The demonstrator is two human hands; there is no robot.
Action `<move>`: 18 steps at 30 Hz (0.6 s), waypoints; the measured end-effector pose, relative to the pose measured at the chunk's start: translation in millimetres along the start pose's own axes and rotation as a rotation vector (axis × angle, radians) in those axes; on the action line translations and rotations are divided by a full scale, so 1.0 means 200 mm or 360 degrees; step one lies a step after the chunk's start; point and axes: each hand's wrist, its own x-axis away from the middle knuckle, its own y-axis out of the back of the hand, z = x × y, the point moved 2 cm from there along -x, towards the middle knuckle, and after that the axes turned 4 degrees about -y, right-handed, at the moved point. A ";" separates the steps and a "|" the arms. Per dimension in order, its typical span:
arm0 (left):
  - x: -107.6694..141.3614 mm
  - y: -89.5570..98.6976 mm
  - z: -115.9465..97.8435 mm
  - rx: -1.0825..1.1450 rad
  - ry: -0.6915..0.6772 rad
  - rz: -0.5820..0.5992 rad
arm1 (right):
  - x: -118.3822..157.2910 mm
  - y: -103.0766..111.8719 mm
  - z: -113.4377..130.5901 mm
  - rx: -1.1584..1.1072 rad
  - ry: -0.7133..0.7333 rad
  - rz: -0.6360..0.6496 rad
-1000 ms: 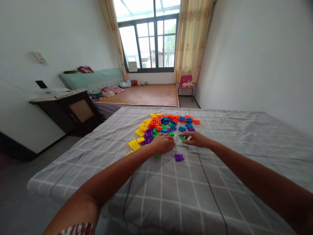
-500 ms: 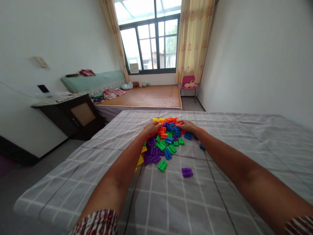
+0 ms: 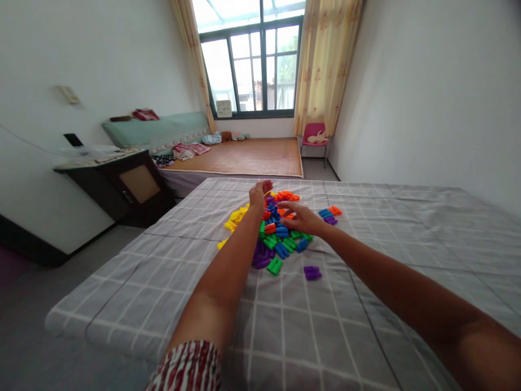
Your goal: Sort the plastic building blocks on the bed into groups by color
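A heap of small plastic toy pieces, each like two joined tubes, lies on a grey checked cloth. The heap mixes green, blue, purple, orange and yellow. My left hand is at the heap's far left side, fingers stretched to the right and partly curved, holding nothing I can see. Over the right side, my right hand has its fingers apart, close to the blue and orange pieces. Yellow pieces lie left of my left forearm. A purple piece sits alone nearer me.
A few blue, orange and purple pieces lie apart on the right. Beyond the cloth-covered surface is a bed with a brown mat. A dark cabinet stands at left, and a pink chair is by the curtain.
My left hand has moved right and away from me, uncovering the yellow pieces. My right hand has shifted slightly left and nearer, leaving several pieces apart on the right. The heap looks narrower.
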 end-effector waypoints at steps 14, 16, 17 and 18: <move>-0.08 0.40 0.02 -0.1018 -0.0277 0.0237 | 0.13 0.37 -0.24 0.0656 -0.0332 -0.0070; -0.08 0.57 0.04 -0.1168 -0.0215 0.0298 | 0.12 0.51 -0.39 0.1093 -0.0570 -0.0115; -0.06 0.62 0.05 -0.1216 -0.0173 0.0336 | 0.12 0.54 -0.45 0.1254 -0.0666 -0.0059; -0.04 0.65 0.06 -0.1267 -0.0137 0.0385 | 0.12 0.56 -0.51 0.1368 -0.0725 0.0023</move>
